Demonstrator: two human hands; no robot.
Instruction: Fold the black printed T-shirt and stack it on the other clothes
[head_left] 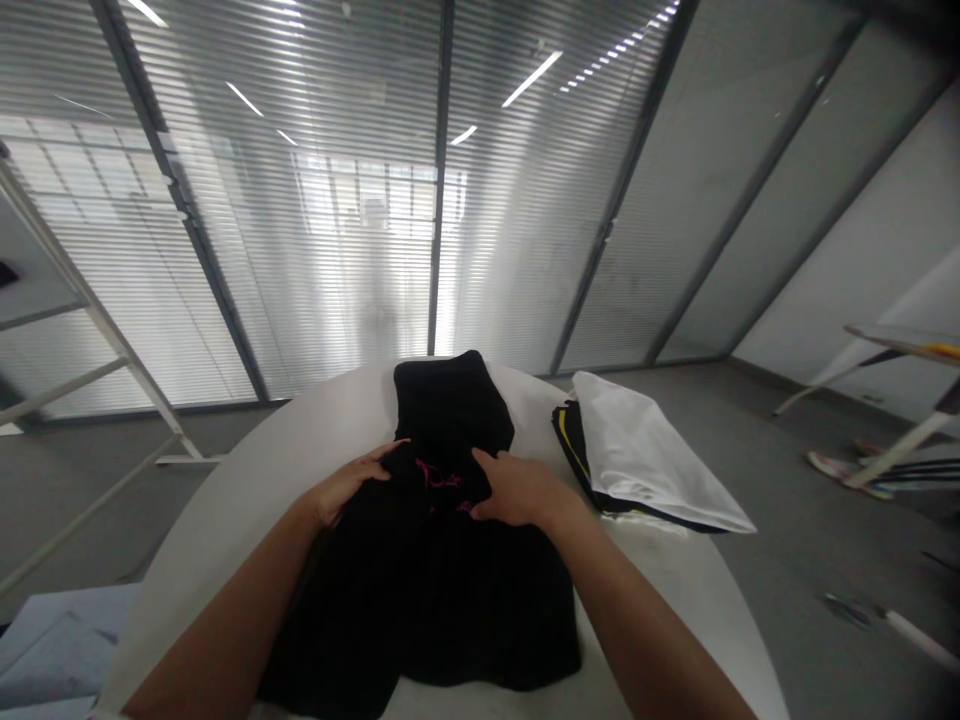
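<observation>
A black garment with pink lettering lies over a round white table. Its lower edge parts into two sections, and its upper part reaches toward the table's far edge. My left hand grips the cloth left of the lettering, index finger stretched forward and the other fingers partly hidden. On the other side of the lettering, my right hand has cloth between thumb and index finger. Between the hands the fabric is rumpled, and the lettering is partly lost in the folds.
A pile of folded clothes, a white one on top of black and yellow ones, lies at the table's right edge. A metal ladder frame stands at left, near papers. Behind is a glass wall with blinds. Another table stands at right.
</observation>
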